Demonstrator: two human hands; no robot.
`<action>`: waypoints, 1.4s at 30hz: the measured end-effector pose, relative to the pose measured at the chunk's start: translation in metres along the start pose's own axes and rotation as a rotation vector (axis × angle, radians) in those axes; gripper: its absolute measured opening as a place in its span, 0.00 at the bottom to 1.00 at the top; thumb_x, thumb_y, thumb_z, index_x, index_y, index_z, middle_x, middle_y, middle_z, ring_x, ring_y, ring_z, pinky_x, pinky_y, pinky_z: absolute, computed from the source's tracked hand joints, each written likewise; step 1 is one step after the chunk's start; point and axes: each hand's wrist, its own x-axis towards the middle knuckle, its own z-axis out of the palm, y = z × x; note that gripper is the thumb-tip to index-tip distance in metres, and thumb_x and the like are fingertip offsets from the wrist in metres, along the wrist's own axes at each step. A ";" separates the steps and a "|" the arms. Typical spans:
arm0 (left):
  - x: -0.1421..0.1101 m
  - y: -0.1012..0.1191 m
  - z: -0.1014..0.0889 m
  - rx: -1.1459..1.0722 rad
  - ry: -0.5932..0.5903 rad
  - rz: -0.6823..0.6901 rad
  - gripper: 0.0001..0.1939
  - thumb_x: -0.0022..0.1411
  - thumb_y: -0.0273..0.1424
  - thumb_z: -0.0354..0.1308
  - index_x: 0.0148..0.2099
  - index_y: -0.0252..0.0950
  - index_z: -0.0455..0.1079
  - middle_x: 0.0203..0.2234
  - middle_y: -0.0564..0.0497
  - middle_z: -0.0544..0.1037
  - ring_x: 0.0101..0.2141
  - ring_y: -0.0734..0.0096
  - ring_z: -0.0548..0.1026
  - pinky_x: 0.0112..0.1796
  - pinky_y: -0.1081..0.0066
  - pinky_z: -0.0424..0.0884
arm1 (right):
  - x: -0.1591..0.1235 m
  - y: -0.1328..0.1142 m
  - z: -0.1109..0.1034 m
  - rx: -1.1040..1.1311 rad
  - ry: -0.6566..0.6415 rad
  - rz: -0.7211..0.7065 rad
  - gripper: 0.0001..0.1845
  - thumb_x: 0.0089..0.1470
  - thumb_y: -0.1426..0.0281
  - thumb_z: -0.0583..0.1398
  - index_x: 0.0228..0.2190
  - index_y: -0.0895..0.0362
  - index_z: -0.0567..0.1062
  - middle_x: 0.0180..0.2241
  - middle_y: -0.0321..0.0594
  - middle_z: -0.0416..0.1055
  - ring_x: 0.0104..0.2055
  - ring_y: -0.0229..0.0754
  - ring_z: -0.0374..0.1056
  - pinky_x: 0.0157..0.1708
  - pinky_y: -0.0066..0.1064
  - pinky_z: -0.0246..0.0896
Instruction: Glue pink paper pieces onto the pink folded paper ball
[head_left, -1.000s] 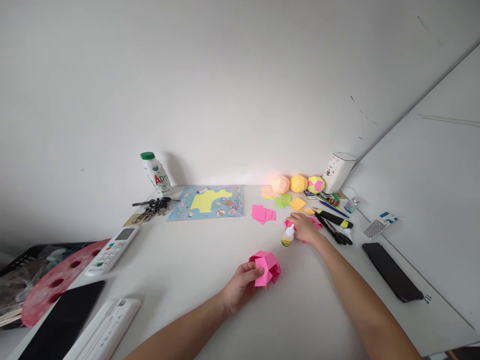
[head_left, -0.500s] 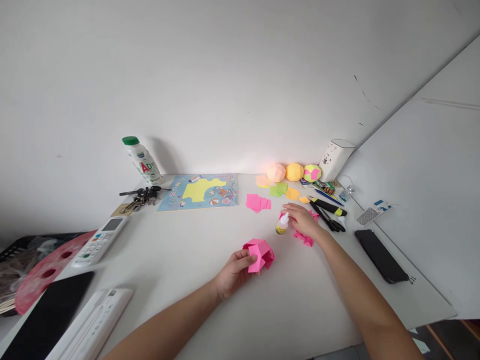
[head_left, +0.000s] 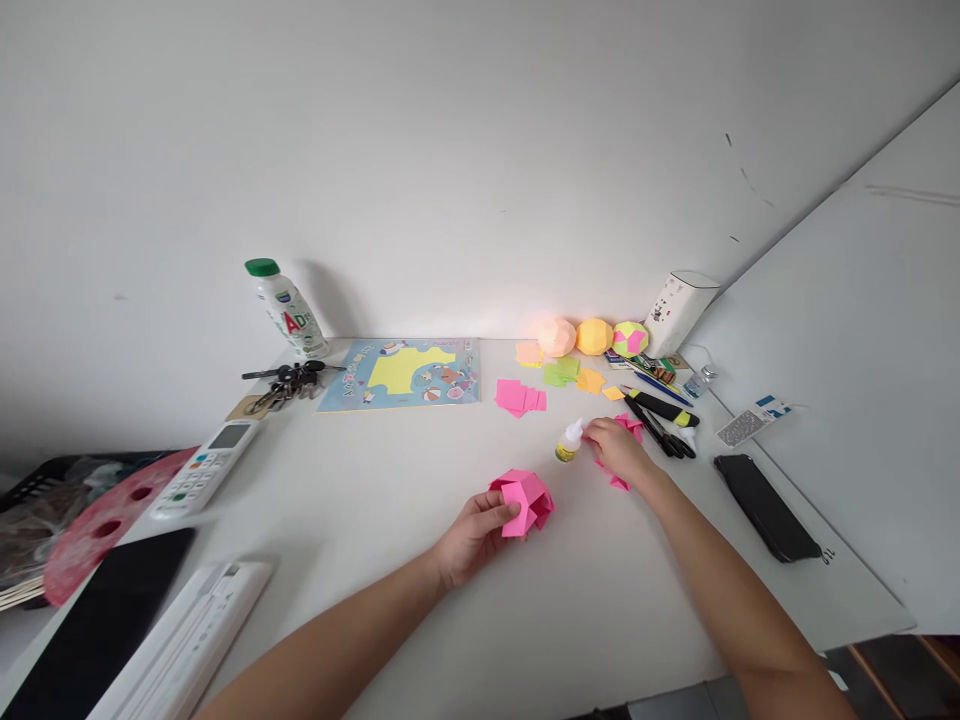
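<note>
My left hand (head_left: 480,532) is closed around a partly open, hollow pink folded-paper ball (head_left: 527,498), thumb on a front facet. Its open side faces right. Beyond it, a small white glue bottle (head_left: 569,441) with a yellow label stands upright on the table. Just right of the bottle is my right hand (head_left: 616,447), palm down, its fingers bent and drawn together. What these fingers hold, if anything, is hidden. Loose pink folded paper pieces (head_left: 631,427) lie beside and partly under this hand.
Along the wall sit finished paper balls (head_left: 594,337), with sticky-note stacks (head_left: 517,396) in front. Scissors (head_left: 661,432), a cutter (head_left: 664,407) and a black pouch (head_left: 766,508) lie right. A bottle (head_left: 289,310), keys (head_left: 294,380), remote (head_left: 206,468) and blue printed sheet (head_left: 345,388) are left.
My right hand has drawn back from behind the glue bottle to its right side, fingers now bent together. The left hand keeps its hold on the pink paper ball. The view has shifted slightly.
</note>
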 end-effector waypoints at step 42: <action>0.008 0.003 0.002 -0.068 -0.009 -0.018 0.10 0.52 0.35 0.63 0.28 0.31 0.73 0.22 0.48 0.74 0.28 0.69 0.70 0.35 0.70 0.63 | -0.061 -0.080 0.004 1.564 -0.377 0.338 0.16 0.42 0.60 0.68 0.23 0.58 0.71 0.21 0.31 0.66 0.19 0.30 0.55 0.21 0.27 0.49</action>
